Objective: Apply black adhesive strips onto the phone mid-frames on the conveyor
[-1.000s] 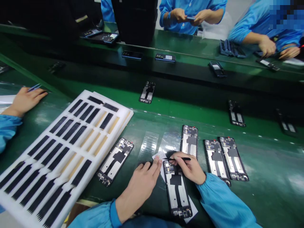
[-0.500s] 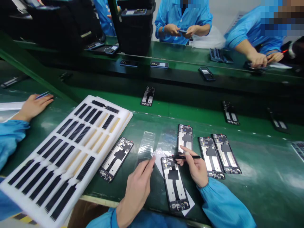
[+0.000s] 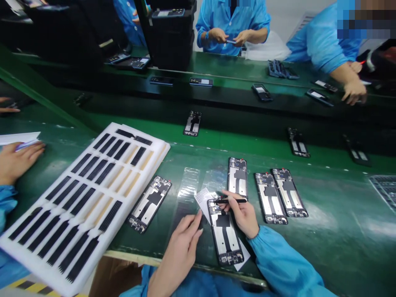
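Observation:
My right hand [image 3: 243, 214] grips slim black tweezers [image 3: 238, 201], their tip over the top end of an opened phone body [image 3: 221, 237]. This phone lies on a white sheet with small dots [image 3: 202, 198], which shows at its upper left and lower right. Left of the phone, my left hand [image 3: 182, 243] hovers with thumb and fingers stretched out and apart, holding nothing visible. Just beyond my right hand lies another opened phone body [image 3: 237, 175], partly covered by the fingers. Clear plastic strips [image 3: 189, 181] lie behind my left hand.
A white foam tray [image 3: 120, 194] with black strips stands at left, an opened phone [image 3: 150, 204] beside it. Two more phones [image 3: 270, 200] [image 3: 290, 193] lie right. Several phones sit on the green belt and far shelf. Co-workers in blue work opposite; another person's hand [image 3: 20, 161] rests left.
My left hand has drawn back from the dotted sheet and its fingers have parted. My right hand has brought the tweezers slightly left over the phone. A co-worker's hand has reached toward phones at upper right.

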Demonstrator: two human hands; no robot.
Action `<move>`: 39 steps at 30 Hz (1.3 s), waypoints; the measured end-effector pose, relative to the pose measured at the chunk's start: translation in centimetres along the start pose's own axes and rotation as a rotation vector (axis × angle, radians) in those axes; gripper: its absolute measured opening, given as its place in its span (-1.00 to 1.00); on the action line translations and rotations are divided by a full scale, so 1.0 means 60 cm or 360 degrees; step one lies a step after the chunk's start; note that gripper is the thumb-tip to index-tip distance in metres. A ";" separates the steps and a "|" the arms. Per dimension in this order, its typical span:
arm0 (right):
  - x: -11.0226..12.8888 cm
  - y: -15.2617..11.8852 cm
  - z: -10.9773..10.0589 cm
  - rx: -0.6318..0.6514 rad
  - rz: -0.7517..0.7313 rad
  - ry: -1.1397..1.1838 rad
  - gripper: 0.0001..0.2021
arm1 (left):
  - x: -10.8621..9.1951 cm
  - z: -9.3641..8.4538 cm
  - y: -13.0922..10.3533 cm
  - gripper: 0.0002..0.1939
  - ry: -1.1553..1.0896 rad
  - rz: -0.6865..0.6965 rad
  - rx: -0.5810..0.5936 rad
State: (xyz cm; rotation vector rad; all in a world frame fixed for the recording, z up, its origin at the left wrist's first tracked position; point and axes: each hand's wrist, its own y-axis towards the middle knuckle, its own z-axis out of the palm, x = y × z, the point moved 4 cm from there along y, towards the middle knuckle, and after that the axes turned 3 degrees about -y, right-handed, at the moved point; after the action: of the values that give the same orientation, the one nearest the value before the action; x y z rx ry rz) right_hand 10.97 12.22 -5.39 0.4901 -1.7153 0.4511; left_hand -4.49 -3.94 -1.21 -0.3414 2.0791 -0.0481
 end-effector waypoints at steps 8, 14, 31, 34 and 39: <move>0.009 0.003 0.001 -0.0005 -0.0055 -0.0107 -0.63 | 0.001 0.003 -0.005 -0.53 0.0198 0.0177 -0.0051; 0.004 0.006 -0.001 0.0033 -0.0090 -0.0126 -0.63 | -0.002 0.000 -0.011 -0.55 0.0256 0.0196 -0.0071; 0.005 0.022 -0.010 0.0290 -0.0072 0.0057 -0.55 | -0.027 0.038 -0.029 -0.57 0.0568 0.0427 0.0078; 0.003 0.024 -0.009 0.0255 -0.0037 0.0132 -0.53 | -0.034 0.051 -0.035 -0.57 0.0637 0.0515 0.0092; -0.003 0.031 -0.008 0.0098 0.0033 0.0324 -0.43 | -0.032 0.062 -0.041 -0.56 0.0805 0.0555 -0.0026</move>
State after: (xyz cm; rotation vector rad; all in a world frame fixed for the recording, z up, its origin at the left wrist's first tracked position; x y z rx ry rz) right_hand 10.34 14.06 -5.53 0.4552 -1.5156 0.5509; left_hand 0.11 -5.40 -1.07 0.0379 2.6135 0.1024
